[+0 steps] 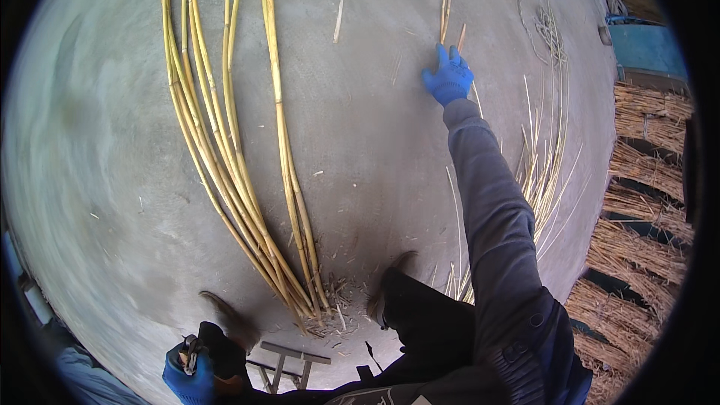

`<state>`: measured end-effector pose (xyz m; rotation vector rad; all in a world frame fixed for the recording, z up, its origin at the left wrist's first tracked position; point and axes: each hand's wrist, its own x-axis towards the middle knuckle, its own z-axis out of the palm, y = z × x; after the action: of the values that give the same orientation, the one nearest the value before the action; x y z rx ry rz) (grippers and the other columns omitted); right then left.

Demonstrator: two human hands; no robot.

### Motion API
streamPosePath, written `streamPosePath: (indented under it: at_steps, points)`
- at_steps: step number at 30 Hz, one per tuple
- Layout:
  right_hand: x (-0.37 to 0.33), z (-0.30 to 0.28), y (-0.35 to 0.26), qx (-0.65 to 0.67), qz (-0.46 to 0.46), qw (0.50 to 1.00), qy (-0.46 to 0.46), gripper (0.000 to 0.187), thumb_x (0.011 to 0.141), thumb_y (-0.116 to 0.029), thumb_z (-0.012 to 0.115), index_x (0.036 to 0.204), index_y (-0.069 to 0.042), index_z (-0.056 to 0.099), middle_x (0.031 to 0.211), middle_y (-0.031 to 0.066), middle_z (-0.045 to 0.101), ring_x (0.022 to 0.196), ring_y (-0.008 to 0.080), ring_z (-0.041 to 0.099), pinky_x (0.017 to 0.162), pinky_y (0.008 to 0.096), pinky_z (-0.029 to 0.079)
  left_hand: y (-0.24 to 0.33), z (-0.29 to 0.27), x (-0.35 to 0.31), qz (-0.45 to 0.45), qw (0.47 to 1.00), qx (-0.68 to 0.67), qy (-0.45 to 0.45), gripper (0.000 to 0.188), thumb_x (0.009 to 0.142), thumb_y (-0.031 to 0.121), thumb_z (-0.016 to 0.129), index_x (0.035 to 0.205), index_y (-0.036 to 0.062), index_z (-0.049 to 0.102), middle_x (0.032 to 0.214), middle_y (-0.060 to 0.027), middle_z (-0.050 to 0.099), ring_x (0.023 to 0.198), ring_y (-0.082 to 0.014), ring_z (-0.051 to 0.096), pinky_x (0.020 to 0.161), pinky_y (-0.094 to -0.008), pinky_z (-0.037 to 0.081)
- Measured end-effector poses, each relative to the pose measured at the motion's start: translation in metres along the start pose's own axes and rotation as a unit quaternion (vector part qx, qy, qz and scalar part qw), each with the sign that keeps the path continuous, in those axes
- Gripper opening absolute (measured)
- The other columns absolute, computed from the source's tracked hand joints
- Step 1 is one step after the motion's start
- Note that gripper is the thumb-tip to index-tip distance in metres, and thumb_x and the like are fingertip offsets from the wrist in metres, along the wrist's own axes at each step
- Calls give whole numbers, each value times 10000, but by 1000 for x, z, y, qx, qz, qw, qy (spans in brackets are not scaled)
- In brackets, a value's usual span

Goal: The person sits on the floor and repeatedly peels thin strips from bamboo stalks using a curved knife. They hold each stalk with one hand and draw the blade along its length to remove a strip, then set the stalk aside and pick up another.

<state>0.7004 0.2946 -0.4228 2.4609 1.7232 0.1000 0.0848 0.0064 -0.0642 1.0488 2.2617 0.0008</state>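
Observation:
My right hand [450,79], in a blue glove, is stretched far out over the floor. Its thumb stands apart from the fingers, and the fingertips are at the near ends of a few thin canes [448,0]. Part of one cane passes under the hand, and whether the palm touches it is hidden. Low at the left, my left hand [187,384], also blue-gloved, is closed around a metal hand tool [193,351], mostly covered by the fingers. Long yellow canes [225,142] lie in a loose bundle, with further canes [283,135] beside them.
Thin pale stalks [544,172] are spread right of my right arm. Stacked reed bundles [637,255] line the right side below a blue box-like thing [649,49]. Chips [341,307] litter the floor near my feet. A small metal frame [289,364] stands between my legs.

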Motion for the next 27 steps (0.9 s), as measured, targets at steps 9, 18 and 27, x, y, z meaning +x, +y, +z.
streamPosePath:
  at_steps: [9, 18, 27]
  points:
    - [59, 38, 5, 27, -37, 998, -41, 629, 861, -450, 650, 1398, -137, 557, 1451, 169, 529, 1245, 353, 578, 980, 490, 497, -30, 22, -7, 235, 955, 175, 37, 737, 499, 353, 896, 1174, 135, 698, 1168, -134, 694, 1035, -338, 692, 826, -426, 610]
    - [-85, 13, -19, -35, -77, 993, -88, 443, 840, -295, 661, 1241, -109, 630, 1292, 139, 613, 1062, 307, 638, 803, 490, 509, -36, 12, 14, 302, 929, 212, -5, 815, 478, 400, 929, 1228, 182, 695, 1190, -125, 684, 1020, -337, 693, 805, -420, 608]
    - [-28, 10, 10, 80, -72, 990, 86, 603, 874, -405, 657, 1427, -196, 534, 1474, 184, 514, 1240, 379, 571, 982, 507, 462, -29, 4, 6, 156, 980, 120, -24, 828, 485, 427, 937, 1231, 170, 688, 1204, -133, 680, 1022, -342, 697, 865, -372, 593]
